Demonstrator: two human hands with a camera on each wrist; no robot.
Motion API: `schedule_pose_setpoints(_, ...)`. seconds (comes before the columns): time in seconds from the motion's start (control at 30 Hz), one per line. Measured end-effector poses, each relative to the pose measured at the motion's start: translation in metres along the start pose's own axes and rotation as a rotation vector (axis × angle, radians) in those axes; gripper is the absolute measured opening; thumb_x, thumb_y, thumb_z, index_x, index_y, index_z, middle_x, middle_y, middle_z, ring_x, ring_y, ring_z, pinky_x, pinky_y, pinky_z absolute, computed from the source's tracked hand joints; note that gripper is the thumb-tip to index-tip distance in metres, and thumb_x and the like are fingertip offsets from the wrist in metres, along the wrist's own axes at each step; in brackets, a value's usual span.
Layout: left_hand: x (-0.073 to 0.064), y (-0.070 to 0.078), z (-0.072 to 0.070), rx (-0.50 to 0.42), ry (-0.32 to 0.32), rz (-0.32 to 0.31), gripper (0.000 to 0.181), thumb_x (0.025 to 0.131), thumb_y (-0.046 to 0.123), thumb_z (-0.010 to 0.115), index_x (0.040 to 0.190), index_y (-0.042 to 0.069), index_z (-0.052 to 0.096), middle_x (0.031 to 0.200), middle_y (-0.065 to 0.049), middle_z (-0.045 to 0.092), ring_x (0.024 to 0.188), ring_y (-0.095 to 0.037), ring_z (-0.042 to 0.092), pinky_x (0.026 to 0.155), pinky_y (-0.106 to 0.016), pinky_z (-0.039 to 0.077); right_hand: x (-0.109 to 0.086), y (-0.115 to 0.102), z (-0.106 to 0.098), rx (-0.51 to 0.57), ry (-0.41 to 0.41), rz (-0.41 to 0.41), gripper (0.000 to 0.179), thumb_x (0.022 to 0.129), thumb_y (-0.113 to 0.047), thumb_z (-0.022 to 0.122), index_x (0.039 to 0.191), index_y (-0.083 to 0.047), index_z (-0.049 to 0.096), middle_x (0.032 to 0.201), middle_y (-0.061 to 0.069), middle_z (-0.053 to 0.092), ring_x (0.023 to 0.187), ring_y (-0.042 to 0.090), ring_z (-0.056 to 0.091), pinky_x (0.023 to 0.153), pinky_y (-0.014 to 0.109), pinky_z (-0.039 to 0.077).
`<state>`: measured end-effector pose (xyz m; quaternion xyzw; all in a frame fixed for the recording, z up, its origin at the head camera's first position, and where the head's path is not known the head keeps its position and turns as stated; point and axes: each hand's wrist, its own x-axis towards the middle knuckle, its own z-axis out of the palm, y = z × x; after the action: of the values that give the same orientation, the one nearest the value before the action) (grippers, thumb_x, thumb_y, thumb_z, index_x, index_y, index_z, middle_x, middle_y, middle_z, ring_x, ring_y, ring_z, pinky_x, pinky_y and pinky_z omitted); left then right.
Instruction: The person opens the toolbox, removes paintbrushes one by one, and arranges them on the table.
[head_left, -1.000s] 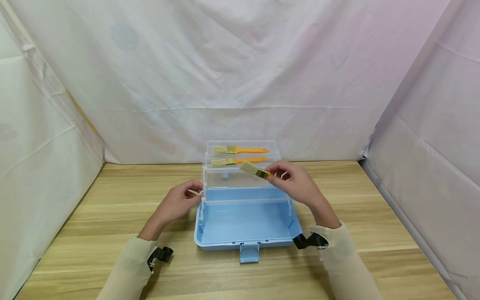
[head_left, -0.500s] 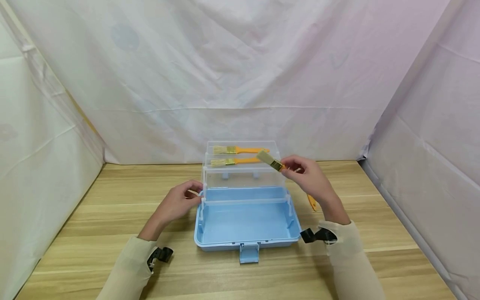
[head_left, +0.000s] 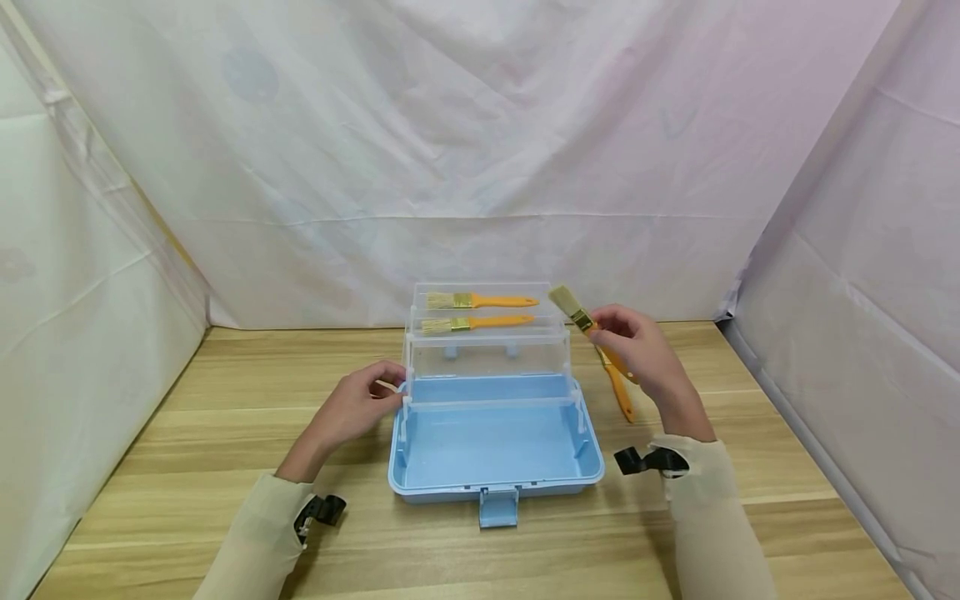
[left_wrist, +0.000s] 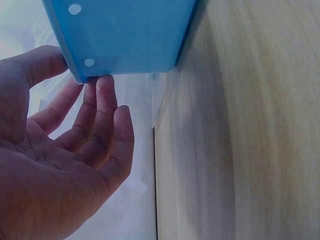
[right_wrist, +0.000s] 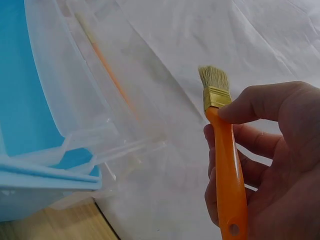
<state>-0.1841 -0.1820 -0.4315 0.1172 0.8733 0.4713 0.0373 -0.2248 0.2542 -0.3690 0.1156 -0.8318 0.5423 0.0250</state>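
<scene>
My right hand (head_left: 633, 346) pinches a paintbrush (right_wrist: 227, 160) by its orange handle, thumb near the metal band. The pale bristles point up, and the brush is raised to the right of a blue toolbox (head_left: 495, 493). At the toolbox's back left corner, my left hand (left_wrist: 75, 135) holds the rim between thumb and fingertips. The box stands unfolded, its clear trays (head_left: 487, 358) raised at the back. Two more paintbrushes, a rear one (head_left: 498, 301) and a front one (head_left: 498, 320), lie across the upper part. Another paintbrush (head_left: 618, 392) lies on the table, partly hidden by my right hand.
The blue latch (head_left: 498, 508) hangs down at the toolbox's front. Wood-grain table (head_left: 262, 383) surrounds the box. White cloth (head_left: 480, 167) hangs behind it, with more cloth along both sides.
My right hand has moved right, away from the trays, with the paintbrush turning more upright in it. The brush lying on the table has come into view. My left hand has stayed in place.
</scene>
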Motion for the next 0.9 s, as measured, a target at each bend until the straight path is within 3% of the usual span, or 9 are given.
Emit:
schedule_pose_setpoints(0.27, 0.0, 0.0, 0.0, 0.002, 0.0, 0.001, 0.025, 0.105, 0.015, 0.073, 0.128, 0.008, 0.073, 0.127, -0.012, 0.072, 0.107, -0.027, 0.071, 0.091, -0.042, 0.058, 0.002, 0.01, -0.008, 0.012, 0.042, 0.082, 0.032, 0.11, -0.014, 0.063, 0.135, 0.007, 0.064, 0.12, 0.01, 0.063, 0.109, 0.024, 0.058, 0.094, 0.028, 0.051)
schedule_pose_setpoints(0.53, 0.0, 0.0, 0.0, 0.0, -0.001, 0.002, 0.025, 0.105, 0.017, 0.074, 0.128, 0.008, 0.073, 0.127, -0.012, 0.072, 0.107, -0.027, 0.072, 0.091, -0.043, 0.058, 0.004, 0.023, -0.015, 0.091, 0.069, 0.15, 0.033, 0.11, -0.014, 0.063, 0.136, 0.007, 0.061, 0.12, 0.005, 0.062, 0.114, 0.023, 0.056, 0.109, 0.05, 0.042)
schedule_pose_setpoints(0.9, -0.001, 0.0, 0.0, -0.005, -0.003, 0.014, 0.025, 0.104, 0.014, 0.073, 0.128, 0.009, 0.073, 0.126, -0.011, 0.073, 0.105, -0.025, 0.072, 0.089, -0.041, 0.058, 0.008, 0.045, -0.021, 0.148, 0.083, 0.204, 0.029, 0.109, -0.013, 0.066, 0.132, 0.004, 0.062, 0.111, -0.007, 0.065, 0.105, 0.011, 0.065, 0.095, 0.038, 0.053)
